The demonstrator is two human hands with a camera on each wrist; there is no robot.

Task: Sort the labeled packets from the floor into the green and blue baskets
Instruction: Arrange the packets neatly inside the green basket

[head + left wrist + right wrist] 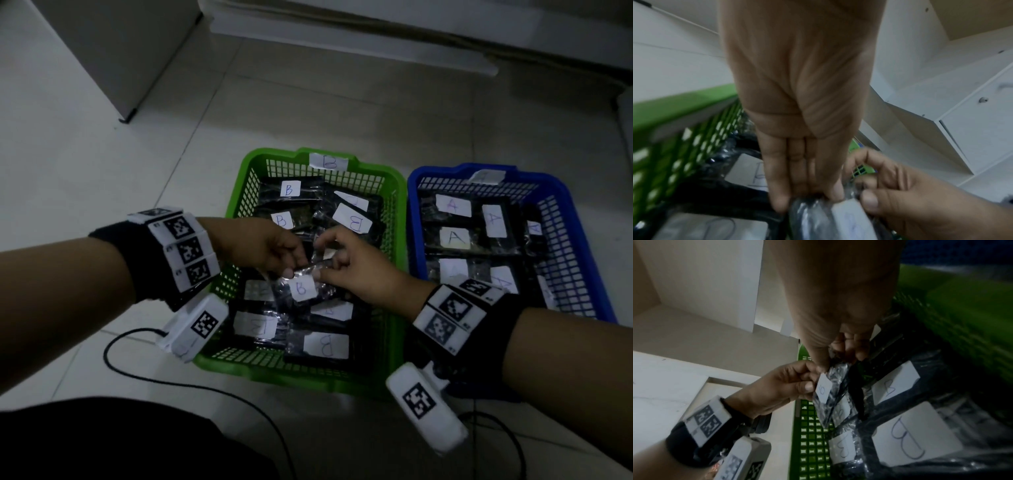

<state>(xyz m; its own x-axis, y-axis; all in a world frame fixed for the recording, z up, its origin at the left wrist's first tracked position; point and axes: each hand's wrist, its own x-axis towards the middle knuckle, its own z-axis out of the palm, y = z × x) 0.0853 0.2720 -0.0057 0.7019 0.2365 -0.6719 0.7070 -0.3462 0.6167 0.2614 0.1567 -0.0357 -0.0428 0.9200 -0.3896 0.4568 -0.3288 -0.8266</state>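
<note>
Both hands hold one black packet (301, 286) with a white label marked B, just above the middle of the green basket (390, 178). My left hand (270, 250) pinches its top edge from the left; my right hand (346, 270) pinches it from the right. In the left wrist view the left hand (807, 186) grips the shiny packet (818, 220), with the right thumb beside the label. The right wrist view shows the packet (830, 391) hanging between both hands. The green basket holds several B packets (325, 346); the blue basket (582, 226) holds several A packets (455, 236).
The two baskets stand side by side on pale floor tiles (102, 164). Black cables (144, 373) run across the floor in front of them. A white cabinet (113, 51) stands at the back left, a low white ledge (376, 44) behind. My dark-clothed knee (102, 442) fills the lower left.
</note>
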